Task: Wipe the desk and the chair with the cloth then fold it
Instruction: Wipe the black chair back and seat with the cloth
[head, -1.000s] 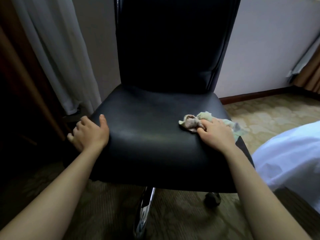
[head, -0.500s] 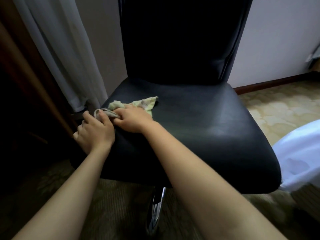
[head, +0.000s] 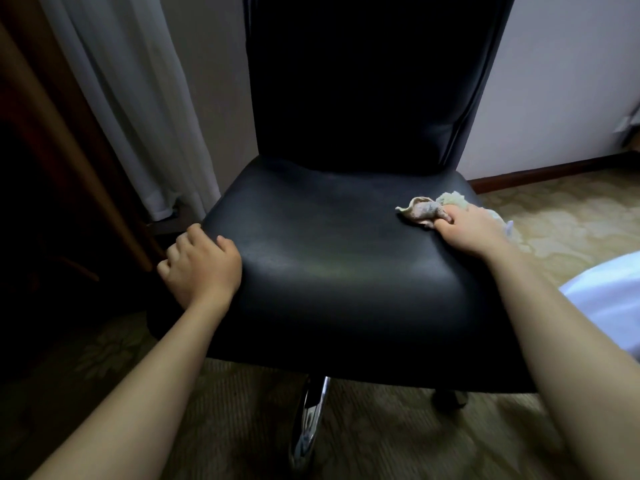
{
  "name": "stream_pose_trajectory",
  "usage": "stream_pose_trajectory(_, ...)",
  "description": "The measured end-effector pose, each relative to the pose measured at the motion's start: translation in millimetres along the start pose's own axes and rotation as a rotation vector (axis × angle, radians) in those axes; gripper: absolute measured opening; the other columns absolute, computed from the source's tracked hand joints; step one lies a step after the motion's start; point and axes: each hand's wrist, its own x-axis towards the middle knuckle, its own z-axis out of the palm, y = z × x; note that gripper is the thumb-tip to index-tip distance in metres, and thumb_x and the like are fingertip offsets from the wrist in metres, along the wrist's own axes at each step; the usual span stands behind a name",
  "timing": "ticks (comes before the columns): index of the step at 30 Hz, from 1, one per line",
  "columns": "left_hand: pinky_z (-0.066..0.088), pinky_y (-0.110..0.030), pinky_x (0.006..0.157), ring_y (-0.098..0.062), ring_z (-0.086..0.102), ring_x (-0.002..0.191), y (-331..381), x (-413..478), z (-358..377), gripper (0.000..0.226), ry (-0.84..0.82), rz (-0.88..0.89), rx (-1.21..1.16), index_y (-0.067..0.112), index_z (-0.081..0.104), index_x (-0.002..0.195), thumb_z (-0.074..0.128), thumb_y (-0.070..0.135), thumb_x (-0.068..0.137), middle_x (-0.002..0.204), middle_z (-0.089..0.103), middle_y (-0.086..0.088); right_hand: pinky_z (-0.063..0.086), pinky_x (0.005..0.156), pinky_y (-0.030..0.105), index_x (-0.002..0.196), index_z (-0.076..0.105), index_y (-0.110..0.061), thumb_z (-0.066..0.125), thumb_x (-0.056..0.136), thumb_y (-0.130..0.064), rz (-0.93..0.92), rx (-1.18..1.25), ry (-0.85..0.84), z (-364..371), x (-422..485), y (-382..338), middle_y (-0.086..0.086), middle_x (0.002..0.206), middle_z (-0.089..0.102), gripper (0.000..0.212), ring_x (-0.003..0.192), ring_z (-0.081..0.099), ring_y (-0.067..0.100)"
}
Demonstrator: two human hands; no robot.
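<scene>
Head view, single frame. The cloth (head: 426, 211) lies bunched on the right rear part of the seat (head: 329, 258) of the chair (head: 363, 81), close to the seat's right edge. It is crumpled, pale beige and greenish. One lobe sticks out to the left of the hand, and another part runs under and behind it towards the seat edge.

The right hand (head: 467, 233) lies on top of the cloth, palm down. Its fingers are curled down together into the fabric and clamp it against the seat. Cloth shows on both sides of the knuckles.

The left hand (head: 201, 268) grips the seat's front left corner. The thumb lies on the upper surface, and the fingers are together and bent down over the left edge. Their tips are out of sight beyond the rim. The two hands are well apart, with bare seat between them.

The chair is black with a smooth, slightly glossy seat and a tall upright back. Below the seat, a chrome leg (head: 310, 420) and a dark caster (head: 450, 398) show against the patterned carpet (head: 571, 216).

A pale curtain (head: 131, 98) hangs to the left of the chair, next to dark wooden furniture (head: 52, 133). A light wall (head: 554, 81) with a dark baseboard (head: 547, 173) stands behind on the right. White fabric (head: 616, 299) enters at the right edge.
</scene>
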Motion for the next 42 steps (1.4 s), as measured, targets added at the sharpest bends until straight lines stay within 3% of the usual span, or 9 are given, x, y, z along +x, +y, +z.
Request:
stream_pose_trajectory(2,0.027,-0.044,0.101,-0.034,0.038,0.127,2.6,5.2,-3.3,0.045,-0.112,0.085,0.078,0.023,0.042,0.137,0.035,0.034,0.094,0.144,0.041,-0.009,0.030,0.104,0.054,0.087,0.051,-0.029,0.032,0.081,-0.042,0.063,-0.009,-0.017,1.2,6.4,-9.4,0.014,0.131,0.048,0.023,0.124,0.040,0.038)
stream_pose_trajectory(6,0.027,-0.043,0.102,-0.033,0.031,0.129,4.0,34.9,-9.3,0.051,-0.322,0.174,0.201,0.040,0.036,0.139,0.029,0.057,0.092,0.145,0.036,-0.002,0.030,0.107,0.051,0.126,0.049,-0.036,0.032,0.080,-0.047,0.057,-0.009,-0.079,-0.1,22.4,-46.8,0.011,0.141,0.042,0.051,0.128,0.039,0.037)
stream_pose_trajectory(10,0.032,-0.043,0.095,-0.038,0.041,0.116,6.7,39.6,4.0,0.057,-0.120,0.177,0.154,0.021,0.052,0.131,0.023,0.054,0.095,0.129,0.050,-0.010,0.026,0.107,0.060,0.128,0.043,-0.051,0.035,0.078,-0.059,-0.253,-0.001,-0.069,21.0,32.1,-148.3,0.002,0.142,0.044,0.051,0.129,0.042,0.032)
stream_pose_trajectory(17,0.030,-0.047,0.096,-0.038,0.041,0.120,2.1,39.0,16.4,0.062,-0.013,0.139,0.032,0.007,0.034,0.142,0.028,0.048,0.096,0.134,0.049,-0.021,0.011,0.112,0.057,0.135,0.043,-0.040,0.031,0.095,-0.049,-0.582,0.152,-0.194,33.2,-19.9,-291.2,0.004,0.153,0.028,0.043,0.140,0.021,0.030)
stream_pose_trajectory(21,0.030,-0.047,0.098,-0.039,0.040,0.123,0.3,40.0,14.5,0.062,-0.016,0.150,-0.015,0.006,0.033,0.142,0.027,0.048,0.097,0.137,0.045,-0.022,0.034,0.104,0.049,0.122,0.056,-0.031,0.040,0.093,-0.042,-0.596,0.147,-0.104,30.3,-3.7,-230.4,0.007,0.137,0.050,0.035,0.125,0.045,0.027)
stream_pose_trajectory(28,0.035,-0.046,0.095,-0.039,0.045,0.119,4.8,35.9,10.1,0.054,-0.085,0.148,0.036,0.009,0.044,0.136,0.030,0.043,0.097,0.131,0.051,-0.020,0.039,0.099,0.045,0.106,0.057,-0.026,0.035,0.087,-0.040,-0.076,0.005,0.013,4.1,47.7,-9.2,0.013,0.127,0.053,0.032,0.117,0.049,0.033)
stream_pose_trajectory(33,0.031,-0.040,0.102,-0.034,0.036,0.130,16.7,47.3,1.4,0.046,-0.311,0.179,0.091,0.038,0.039,0.141,0.029,0.044,0.096,0.151,0.033,0.000,0.036,0.102,0.047,0.114,0.053,-0.030,0.032,0.084,-0.042,0.102,-0.053,0.028,3.0,50.1,-19.0,0.014,0.132,0.049,0.039,0.121,0.047,0.036)
stream_pose_trajectory(38,0.030,-0.040,0.098,-0.039,0.041,0.120,32.6,48.3,10.0,0.044,-0.255,0.139,0.085,0.037,0.050,0.132,0.026,0.045,0.097,0.147,0.039,0.001,0.032,0.105,0.051,0.126,0.047,-0.052,0.038,0.086,-0.055,-0.400,0.036,-0.032,27.1,29.7,-171.7,0.000,0.140,0.047,0.041,0.125,0.045,0.031)
stream_pose_trajectory(42,0.032,-0.040,0.094,-0.037,0.044,0.114,26.8,49.6,21.8,0.043,-0.172,0.094,0.102,0.021,0.063,0.116,0.028,0.036,0.095,0.135,0.051,-0.002,0.021,0.110,0.052,0.134,0.048,-0.034,0.041,0.090,-0.043,-0.599,0.131,-0.188,37.2,27.8,-290.3,0.004,0.149,0.036,0.045,0.136,0.030,0.028)
